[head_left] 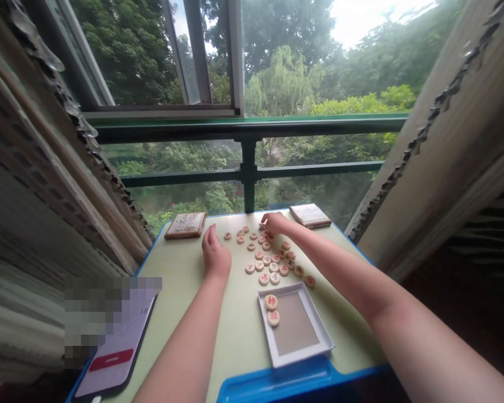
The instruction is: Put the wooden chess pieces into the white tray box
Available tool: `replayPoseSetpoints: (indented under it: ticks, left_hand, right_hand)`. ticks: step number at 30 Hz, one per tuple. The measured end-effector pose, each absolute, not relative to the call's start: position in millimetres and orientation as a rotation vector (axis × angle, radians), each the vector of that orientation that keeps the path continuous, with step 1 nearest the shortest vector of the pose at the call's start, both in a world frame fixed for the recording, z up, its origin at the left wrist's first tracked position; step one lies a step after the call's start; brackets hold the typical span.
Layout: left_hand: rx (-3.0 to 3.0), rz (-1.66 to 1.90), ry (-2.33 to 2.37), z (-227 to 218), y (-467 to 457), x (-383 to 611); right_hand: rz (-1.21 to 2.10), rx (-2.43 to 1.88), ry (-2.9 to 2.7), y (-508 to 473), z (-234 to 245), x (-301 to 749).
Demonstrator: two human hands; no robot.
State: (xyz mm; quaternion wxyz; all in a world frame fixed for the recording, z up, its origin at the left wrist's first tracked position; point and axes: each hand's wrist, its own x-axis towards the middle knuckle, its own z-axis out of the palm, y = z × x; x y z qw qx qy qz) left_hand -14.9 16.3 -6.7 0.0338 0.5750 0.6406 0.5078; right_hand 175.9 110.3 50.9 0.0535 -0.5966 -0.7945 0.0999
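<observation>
Several round wooden chess pieces (269, 260) with red and dark characters lie scattered on the pale green table (235, 336). My right hand (273, 223) reaches to the far end of the scatter, fingers curled down onto pieces there; what it grips is hidden. My left hand (215, 254) rests flat on the table just left of the pieces, fingers stretched out together. A white square tray (306, 350) near me holds two pieces (271, 309) with red characters at its left side.
Two wooden box halves lie at the table's far edge, one at the left (185, 225) and one at the right (309, 215). A phone (120, 350) lies at the near left. A blue rim (277, 380) borders the table. Window railing (247, 168) stands beyond.
</observation>
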Motion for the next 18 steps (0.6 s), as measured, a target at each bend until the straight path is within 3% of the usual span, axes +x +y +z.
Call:
replayPoseSetpoints:
  ticks: [3,9,14,18]
  left_hand:
    - [1.949,1.329,1.875,-3.3,13.2,-15.7]
    - [2.113,1.275,1.877,-3.4,10.3,-16.6]
    - [2.246,0.949,1.701,-4.0,9.6,-12.0]
    - [2.151,0.973,1.724,-2.1,9.0,-10.1]
  right_hand:
    - [0.33,-1.83,-2.446,108.6,54.7,176.9]
    - [0.45,-1.861,-2.488,97.5,78.6,185.1]
    - [0.568,-1.802,-2.58,70.8,97.6,184.0]
    - [0.554,-1.76,-2.537,64.4,96.0,165.7]
